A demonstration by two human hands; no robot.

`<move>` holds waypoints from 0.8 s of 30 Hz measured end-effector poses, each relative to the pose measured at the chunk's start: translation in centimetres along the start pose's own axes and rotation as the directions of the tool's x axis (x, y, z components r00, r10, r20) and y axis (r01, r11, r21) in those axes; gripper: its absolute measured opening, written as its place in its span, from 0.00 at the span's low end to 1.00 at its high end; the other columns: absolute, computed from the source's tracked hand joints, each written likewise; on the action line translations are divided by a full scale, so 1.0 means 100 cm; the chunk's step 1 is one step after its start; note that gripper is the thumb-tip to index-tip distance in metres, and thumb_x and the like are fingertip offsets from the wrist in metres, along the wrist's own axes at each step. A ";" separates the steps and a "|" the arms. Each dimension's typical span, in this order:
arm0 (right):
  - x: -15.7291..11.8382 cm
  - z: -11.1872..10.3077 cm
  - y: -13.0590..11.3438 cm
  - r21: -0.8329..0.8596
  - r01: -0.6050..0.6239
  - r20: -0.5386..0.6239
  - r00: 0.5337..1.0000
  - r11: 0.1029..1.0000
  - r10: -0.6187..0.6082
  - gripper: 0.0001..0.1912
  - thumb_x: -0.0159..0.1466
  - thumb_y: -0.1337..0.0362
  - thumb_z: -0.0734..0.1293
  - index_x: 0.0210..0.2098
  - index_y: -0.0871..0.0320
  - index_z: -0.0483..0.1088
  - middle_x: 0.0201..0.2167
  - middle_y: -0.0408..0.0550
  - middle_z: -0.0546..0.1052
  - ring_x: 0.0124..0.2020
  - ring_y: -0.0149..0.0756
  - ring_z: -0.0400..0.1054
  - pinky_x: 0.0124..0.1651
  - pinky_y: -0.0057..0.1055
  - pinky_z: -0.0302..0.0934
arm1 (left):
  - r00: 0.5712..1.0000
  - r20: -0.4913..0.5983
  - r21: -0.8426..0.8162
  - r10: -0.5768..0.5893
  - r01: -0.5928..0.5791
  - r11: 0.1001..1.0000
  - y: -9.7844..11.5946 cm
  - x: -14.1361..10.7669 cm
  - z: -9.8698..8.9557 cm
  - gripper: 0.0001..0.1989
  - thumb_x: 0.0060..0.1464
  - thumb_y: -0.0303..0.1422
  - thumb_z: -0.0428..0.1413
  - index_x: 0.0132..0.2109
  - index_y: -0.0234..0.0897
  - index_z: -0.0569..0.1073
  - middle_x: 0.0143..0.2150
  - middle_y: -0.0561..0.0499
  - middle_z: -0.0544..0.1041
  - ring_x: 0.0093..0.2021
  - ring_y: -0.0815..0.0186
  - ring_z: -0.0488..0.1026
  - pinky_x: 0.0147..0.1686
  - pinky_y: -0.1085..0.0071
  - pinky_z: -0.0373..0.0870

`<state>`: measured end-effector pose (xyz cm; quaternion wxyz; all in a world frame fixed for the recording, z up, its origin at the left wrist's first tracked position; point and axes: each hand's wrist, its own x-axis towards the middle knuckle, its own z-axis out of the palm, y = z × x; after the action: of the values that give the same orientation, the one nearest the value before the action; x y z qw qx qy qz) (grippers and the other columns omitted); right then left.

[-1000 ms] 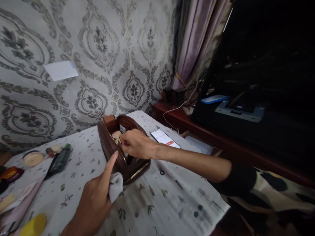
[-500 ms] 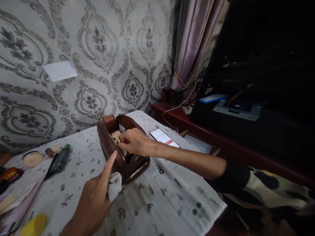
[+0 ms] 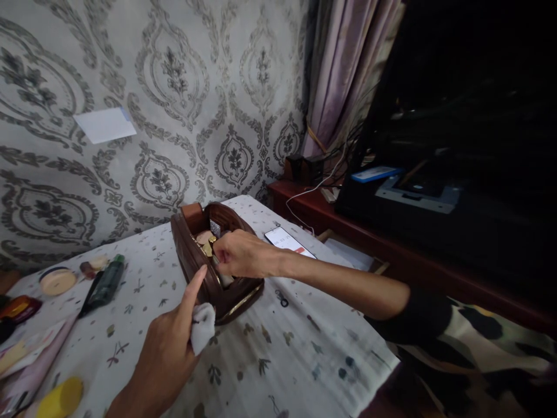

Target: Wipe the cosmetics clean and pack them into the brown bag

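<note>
A brown zip-up toiletry bag (image 3: pixel 194 255) stands unzipped on the cloth-covered table. My right hand (image 3: pixel 237 253) reaches into its opening with the fingers curled and closed; what they hold, if anything, is hidden. Beside those fingers, inside the bag, lie a gold-coloured item (image 3: pixel 208 249), a round beige item (image 3: pixel 203 237) and a glittery silver piece (image 3: pixel 214 227). My left hand (image 3: pixel 167 342) is closed around a crumpled white cloth (image 3: pixel 203 328). Its extended index finger rests at the bag's near side.
To the left lie a dark green bottle (image 3: pixel 107 280), a round beige compact (image 3: pixel 57 281) and a yellow-capped container (image 3: pixel 61 397). Beyond my right forearm is a lit phone (image 3: pixel 287 239). A dark red cabinet (image 3: pixel 322 203) with a part-open drawer borders the table's right side.
My right hand has shifted slightly right and lower within the bag, uncovering more of the gold-coloured item. My left hand and the cloth stay in place.
</note>
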<state>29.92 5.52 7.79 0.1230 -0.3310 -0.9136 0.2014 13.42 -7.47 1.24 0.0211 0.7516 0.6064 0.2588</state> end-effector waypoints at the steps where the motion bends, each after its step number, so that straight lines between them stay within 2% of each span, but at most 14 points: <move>1: 0.000 -0.001 -0.001 -0.016 0.009 0.012 1.000 1.000 -0.008 0.02 0.54 0.70 0.66 0.25 0.58 0.70 0.25 0.42 0.73 0.27 0.29 0.64 0.28 0.25 0.49 | 1.000 0.002 -0.004 0.002 -0.002 1.000 0.000 0.000 0.000 0.29 0.63 0.37 0.45 0.69 0.43 0.52 0.25 0.60 0.78 0.22 0.67 0.77 0.23 0.79 0.71; 5: 0.007 -0.004 -0.007 -0.055 0.018 -0.006 1.000 0.998 -0.018 0.03 0.54 0.70 0.65 0.26 0.58 0.70 0.25 0.43 0.74 0.29 0.31 0.66 0.29 0.26 0.50 | 1.000 0.003 -0.005 0.000 0.000 1.000 -0.001 0.001 0.001 0.29 0.64 0.37 0.45 0.70 0.43 0.51 0.24 0.60 0.77 0.22 0.67 0.76 0.24 0.78 0.71; 9: 0.020 -0.003 -0.007 -0.023 -0.015 -0.008 1.000 1.000 0.014 0.03 0.53 0.71 0.65 0.26 0.58 0.70 0.25 0.43 0.74 0.31 0.32 0.68 0.30 0.25 0.52 | 1.000 -0.006 -0.002 0.005 -0.005 1.000 -0.003 0.000 0.002 0.29 0.64 0.37 0.45 0.69 0.42 0.52 0.23 0.59 0.76 0.24 0.66 0.78 0.24 0.78 0.71; 15: 0.019 0.000 -0.004 0.159 -0.091 0.069 0.994 0.983 0.081 0.07 0.57 0.74 0.62 0.25 0.58 0.65 0.16 0.37 0.68 0.22 0.28 0.68 0.28 0.22 0.54 | 0.999 -0.012 -0.018 0.040 -0.040 0.999 -0.002 0.000 0.001 0.29 0.62 0.34 0.45 0.69 0.42 0.51 0.23 0.61 0.75 0.20 0.69 0.74 0.22 0.79 0.69; 20: 0.009 -0.004 -0.005 0.153 -0.036 -0.021 0.999 0.988 0.039 0.14 0.62 0.72 0.62 0.20 0.59 0.63 0.14 0.37 0.66 0.22 0.26 0.65 0.30 0.23 0.52 | 0.999 0.002 -0.041 0.034 -0.033 0.999 -0.001 0.001 0.001 0.29 0.63 0.34 0.45 0.69 0.42 0.50 0.23 0.61 0.75 0.20 0.70 0.73 0.22 0.80 0.69; 24: -0.007 -0.006 -0.002 0.099 0.024 -0.135 0.991 0.995 -0.010 0.13 0.64 0.70 0.63 0.24 0.60 0.68 0.18 0.39 0.68 0.22 0.26 0.60 0.30 0.25 0.48 | 0.999 -0.005 -0.056 0.036 -0.036 0.998 0.000 0.001 0.000 0.30 0.63 0.34 0.45 0.70 0.42 0.49 0.24 0.60 0.75 0.21 0.69 0.74 0.22 0.79 0.69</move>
<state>30.54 5.11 8.38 0.2022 -0.3294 -0.8948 0.2234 13.44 -7.35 1.29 0.0362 0.7610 0.5852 0.2778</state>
